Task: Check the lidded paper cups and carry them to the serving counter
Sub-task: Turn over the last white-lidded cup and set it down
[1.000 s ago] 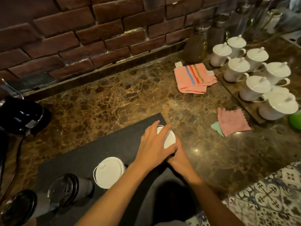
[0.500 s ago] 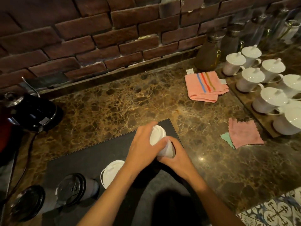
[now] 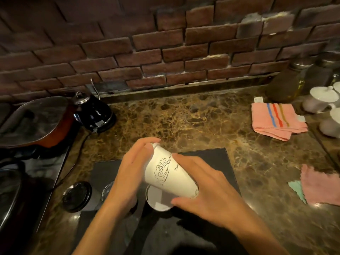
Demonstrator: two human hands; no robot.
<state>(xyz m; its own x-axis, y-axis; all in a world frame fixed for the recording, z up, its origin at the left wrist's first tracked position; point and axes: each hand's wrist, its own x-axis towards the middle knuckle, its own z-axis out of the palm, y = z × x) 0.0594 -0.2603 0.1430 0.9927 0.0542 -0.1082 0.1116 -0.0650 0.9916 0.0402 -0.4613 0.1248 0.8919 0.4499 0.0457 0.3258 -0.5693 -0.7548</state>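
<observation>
At the centre of the head view, both hands hold a white paper cup (image 3: 169, 173) tilted above the black mat (image 3: 217, 162) on the marble desk (image 3: 184, 122). Left hand (image 3: 128, 173) fingers curl over its lidded end; right hand (image 3: 211, 196) fingers wrap the base. A line-drawn cloud and partly legible "Stati" mark its side. Below it stands another white-lidded cup (image 3: 156, 199). At right lies a striped pink cloth (image 3: 272, 122).

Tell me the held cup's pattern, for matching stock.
White cup with a dark line-drawn swirl; head view.
</observation>
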